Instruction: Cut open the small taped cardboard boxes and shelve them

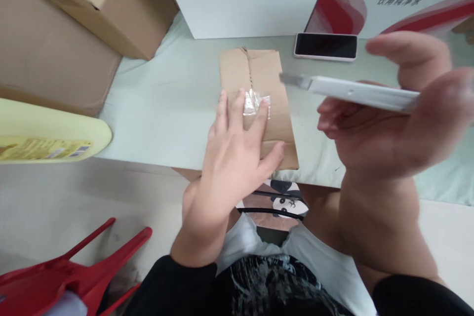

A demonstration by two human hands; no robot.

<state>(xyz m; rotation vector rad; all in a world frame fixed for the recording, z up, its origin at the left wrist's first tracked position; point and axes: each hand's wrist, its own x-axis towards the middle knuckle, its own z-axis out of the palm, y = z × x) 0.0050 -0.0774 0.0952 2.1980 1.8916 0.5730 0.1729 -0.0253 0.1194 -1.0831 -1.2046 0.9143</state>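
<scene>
A flat piece of brown cardboard [266, 69] lies on the pale green cloth, with a seam down its middle and a strip of clear tape [252, 102] across it. My left hand [237, 138] rests on the cardboard with its fingers spread, the index fingertip touching the tape. Above the cloth to the right, my right hand [400, 108] is raised, palm up and slightly blurred. It holds a white box cutter [355, 93] whose blade points left toward the cardboard's right edge, a little apart from the camera's view of it.
A phone [326, 46] lies behind the cardboard, in front of a white and red box [370, 10]. Open cardboard boxes [126, 5] stand at the back left. A yellow bottle [55, 131] is at the left edge, and a red plastic stool [85, 271] is below it.
</scene>
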